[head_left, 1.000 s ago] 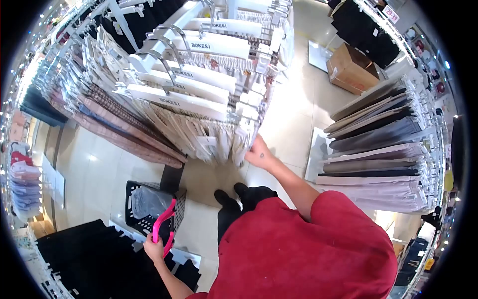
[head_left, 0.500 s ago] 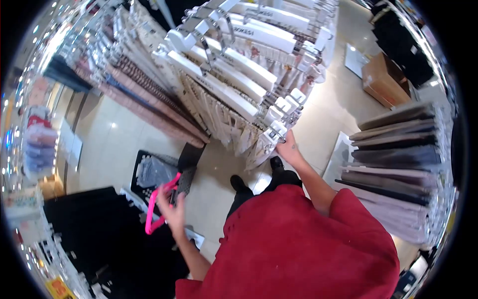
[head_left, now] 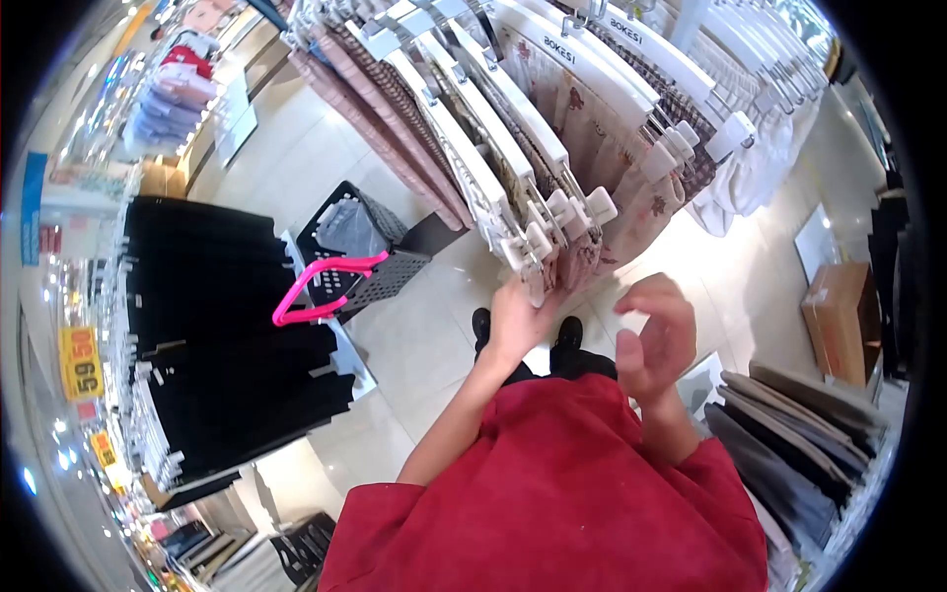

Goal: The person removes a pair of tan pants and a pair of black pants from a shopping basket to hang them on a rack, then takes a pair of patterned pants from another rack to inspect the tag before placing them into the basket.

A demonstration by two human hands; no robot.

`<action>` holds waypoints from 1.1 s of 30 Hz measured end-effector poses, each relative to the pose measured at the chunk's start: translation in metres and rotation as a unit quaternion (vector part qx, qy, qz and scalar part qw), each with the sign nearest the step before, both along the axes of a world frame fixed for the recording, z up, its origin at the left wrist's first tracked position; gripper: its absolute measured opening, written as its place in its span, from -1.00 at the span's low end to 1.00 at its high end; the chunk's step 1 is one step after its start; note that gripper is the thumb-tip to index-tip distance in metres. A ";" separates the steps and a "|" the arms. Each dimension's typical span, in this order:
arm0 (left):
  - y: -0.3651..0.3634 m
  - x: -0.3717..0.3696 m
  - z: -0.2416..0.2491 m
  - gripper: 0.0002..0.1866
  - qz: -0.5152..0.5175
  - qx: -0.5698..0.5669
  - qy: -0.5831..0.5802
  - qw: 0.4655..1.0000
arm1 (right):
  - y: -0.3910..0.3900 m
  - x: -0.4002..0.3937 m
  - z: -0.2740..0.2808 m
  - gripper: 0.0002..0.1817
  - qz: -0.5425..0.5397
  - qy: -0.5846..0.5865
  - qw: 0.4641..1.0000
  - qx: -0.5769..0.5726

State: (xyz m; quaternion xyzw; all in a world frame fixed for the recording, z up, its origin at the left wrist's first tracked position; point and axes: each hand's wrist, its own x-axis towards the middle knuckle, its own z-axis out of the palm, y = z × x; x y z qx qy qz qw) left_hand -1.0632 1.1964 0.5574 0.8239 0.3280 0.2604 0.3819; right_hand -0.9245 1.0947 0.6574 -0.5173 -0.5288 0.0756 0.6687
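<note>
White clip hangers (head_left: 464, 128) holding patterned trousers (head_left: 631, 212) hang in a dense row in front of me. My left hand (head_left: 523, 321) is at the near end of the row, its fingers around the fabric just under the hanger clips. Raised to the right of it, my right hand (head_left: 656, 340) is apart from the clothes, fingers curved and spread from the thumb, holding nothing.
Left of me stands a dark basket (head_left: 380, 271) with a plastic bag inside and a pink handle (head_left: 296, 296). Black garments (head_left: 227, 326) hang at the left. A cardboard box (head_left: 838, 321) and folded trousers (head_left: 789, 434) are at the right.
My left hand has moved from beside the basket handle to the hanging trousers. My right hand has come off the hangers and moved right. The view has turned, with the basket now higher.
</note>
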 end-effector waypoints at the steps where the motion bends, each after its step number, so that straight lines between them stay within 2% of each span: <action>1: -0.014 0.008 0.007 -0.69 0.030 -0.063 0.025 0.997 | 0.001 0.002 0.017 -0.64 0.035 -0.042 0.998 -0.012; 3: -0.035 0.017 0.001 -0.71 -0.012 -0.095 -0.036 0.995 | 0.024 -0.003 0.054 -0.66 0.058 -0.074 0.995 -0.038; 4: -0.043 0.021 -0.003 -0.72 -0.028 -0.081 -0.026 0.996 | 0.034 -0.003 0.067 -0.61 0.068 -0.108 0.989 -0.076; 7: -0.057 0.034 -0.014 -0.74 -0.078 -0.033 -0.009 0.996 | 0.049 -0.003 0.070 -0.55 -0.020 -0.103 0.986 -0.128; 9: -0.057 0.037 -0.016 -0.75 -0.111 0.011 -0.005 0.994 | 0.056 0.005 0.073 -0.59 -0.046 -0.139 0.979 -0.140; 10: -0.051 0.033 -0.003 -0.74 -0.164 0.015 0.082 0.983 | 0.060 0.010 0.069 -0.61 -0.057 -0.149 0.976 -0.148; 13: -0.019 0.004 -0.011 -0.68 -0.227 -0.132 0.015 0.965 | 0.067 0.018 0.072 -0.68 -0.098 -0.123 0.968 -0.197; 15: 0.015 -0.019 -0.007 -0.70 -0.142 -0.121 0.034 0.982 | 0.068 0.018 0.078 -0.67 -0.087 -0.048 0.972 -0.211; 16: 0.037 -0.034 0.000 -0.71 -0.091 -0.117 0.042 0.988 | 0.067 0.021 0.078 -0.66 -0.107 -0.058 0.962 -0.246; 18: 0.084 -0.058 -0.008 -0.73 0.053 -0.114 -0.120 0.985 | 0.068 0.024 0.079 -0.67 -0.088 -0.009 0.961 -0.264; 20: 0.141 -0.073 0.012 -0.73 0.143 -0.162 -0.277 0.936 | 0.068 0.017 0.086 -0.68 -0.094 -0.006 0.957 -0.274; 21: 0.173 -0.078 0.014 -0.68 0.159 -0.111 -0.233 0.953 | 0.067 0.014 0.088 -0.68 -0.100 -0.006 0.956 -0.277; 23: 0.213 -0.074 0.033 -0.58 0.102 -0.130 -0.337 0.927 | 0.066 0.010 0.087 -0.67 -0.110 -0.008 0.952 -0.284; 25: 0.251 -0.062 0.027 -0.62 0.063 -0.158 -0.350 0.921 | 0.064 0.011 0.081 -0.68 -0.105 -0.008 0.953 -0.283; 28: 0.247 -0.054 0.060 -0.70 -0.034 -0.252 -0.343 0.904 | 0.066 0.005 0.083 -0.69 -0.096 0.010 0.959 -0.265; 30: 0.251 -0.051 0.054 -0.75 -0.023 -0.231 -0.381 0.895 | 0.064 0.000 0.088 -0.70 -0.090 0.024 0.959 -0.268; 33: 0.255 -0.060 0.049 -0.79 -0.012 -0.251 -0.406 0.879 | 0.061 -0.002 0.099 -0.69 -0.095 0.006 0.932 -0.348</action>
